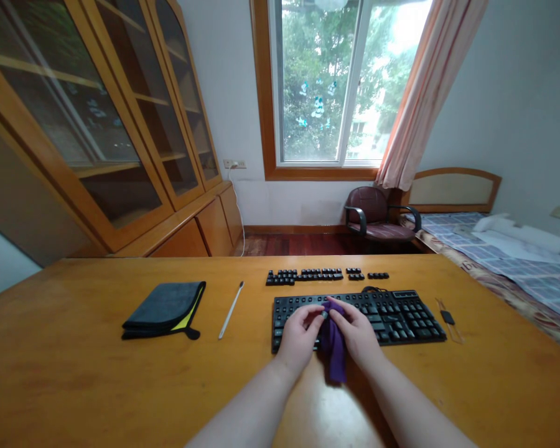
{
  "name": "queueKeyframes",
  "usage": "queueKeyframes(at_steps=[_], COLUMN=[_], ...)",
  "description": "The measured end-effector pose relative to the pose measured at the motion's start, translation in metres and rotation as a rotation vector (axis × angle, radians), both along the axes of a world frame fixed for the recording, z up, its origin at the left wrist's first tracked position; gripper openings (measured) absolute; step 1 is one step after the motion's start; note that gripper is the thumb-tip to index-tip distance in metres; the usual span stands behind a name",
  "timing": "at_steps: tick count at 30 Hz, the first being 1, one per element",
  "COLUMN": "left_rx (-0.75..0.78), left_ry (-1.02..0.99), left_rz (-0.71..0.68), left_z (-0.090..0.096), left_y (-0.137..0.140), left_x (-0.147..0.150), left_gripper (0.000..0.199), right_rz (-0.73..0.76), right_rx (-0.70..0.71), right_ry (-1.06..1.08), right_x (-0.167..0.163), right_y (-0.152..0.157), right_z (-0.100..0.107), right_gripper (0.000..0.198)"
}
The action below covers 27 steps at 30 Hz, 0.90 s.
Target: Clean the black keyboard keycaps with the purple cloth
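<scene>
Both my hands meet over a black keyboard [401, 320], many of whose keycaps are off on its left part. In my left hand [302, 333], thumb and forefinger pinch a small keycap [325, 315], partly hidden by the fingers. My right hand [356, 328] grips a purple cloth [336, 358], bunched against the keycap. The cloth's loose end hangs down past the keyboard's front edge. Behind the keyboard, several loose black keycaps [322, 274] lie in rows on the wooden table [168, 392].
Left of the keyboard lie a thin white brush [231, 311] and a folded grey cloth [165, 308] with a yellow inside. A wire keycap puller [448, 317] lies to the right. Beyond the table stand a chair [376, 211], a bed [508, 242] and a glass-fronted cabinet [168, 199].
</scene>
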<state>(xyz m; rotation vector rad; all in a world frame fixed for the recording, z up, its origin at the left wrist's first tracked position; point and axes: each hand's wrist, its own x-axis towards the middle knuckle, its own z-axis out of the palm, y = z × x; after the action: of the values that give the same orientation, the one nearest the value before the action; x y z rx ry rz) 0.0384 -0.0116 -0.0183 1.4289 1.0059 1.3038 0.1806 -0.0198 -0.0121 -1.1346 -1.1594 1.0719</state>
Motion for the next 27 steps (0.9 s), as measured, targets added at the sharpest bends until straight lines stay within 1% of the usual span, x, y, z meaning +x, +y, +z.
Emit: queueKeyframes(at_steps=[3, 5, 7, 9, 12, 15, 18, 21, 27], left_rx=[-0.052, -0.101, -0.148, -0.175, -0.186, -0.204, -0.185, -0.168, -0.166], left_ry=[-0.077, -0.143, -0.199, -0.232, -0.240, -0.259, -0.270, -0.239, -0.200], left_rz=[0.043, 0.050, 0.044, 0.042, 0.028, 0.003, 0.004, 0.022, 0.036], left_z=[-0.0016, -0.0021, -0.0022, -0.0020, -0.0014, -0.0009, -0.0005, -0.0003, -0.0002], left_y=[0.0028, 0.0044, 0.0053, 0.0053, 0.0041, 0.0029, 0.0024, 0.0027, 0.0030], left_x=[0.0010, 0.0013, 0.0013, 0.0013, 0.0021, 0.0032, 0.0034, 0.0024, 0.0019], left_gripper=[0.019, 0.020, 0.023, 0.025, 0.021, 0.020, 0.019, 0.017, 0.014], right_rz=[0.104, 0.152, 0.171, 0.169, 0.123, 0.087, 0.102, 0.126, 0.144], right_rx=[-0.099, -0.109, -0.072, -0.022, 0.032, 0.082, 0.113, 0.120, 0.125], right_ry=[0.228, 0.279, 0.214, 0.101, -0.057, -0.159, -0.213, -0.247, -0.267], right_x=[-0.0041, -0.0067, -0.0082, -0.0080, -0.0056, -0.0032, -0.0021, -0.0014, -0.0014], right_y=[-0.0010, -0.0017, -0.0022, -0.0023, -0.0017, -0.0010, -0.0008, -0.0009, -0.0005], right_z=[-0.0031, -0.0032, -0.0015, 0.0004, 0.0014, 0.0005, 0.0003, 0.0012, -0.0012], right_gripper=[0.041, 0.041, 0.042, 0.040, 0.033, 0.029, 0.028, 0.028, 0.031])
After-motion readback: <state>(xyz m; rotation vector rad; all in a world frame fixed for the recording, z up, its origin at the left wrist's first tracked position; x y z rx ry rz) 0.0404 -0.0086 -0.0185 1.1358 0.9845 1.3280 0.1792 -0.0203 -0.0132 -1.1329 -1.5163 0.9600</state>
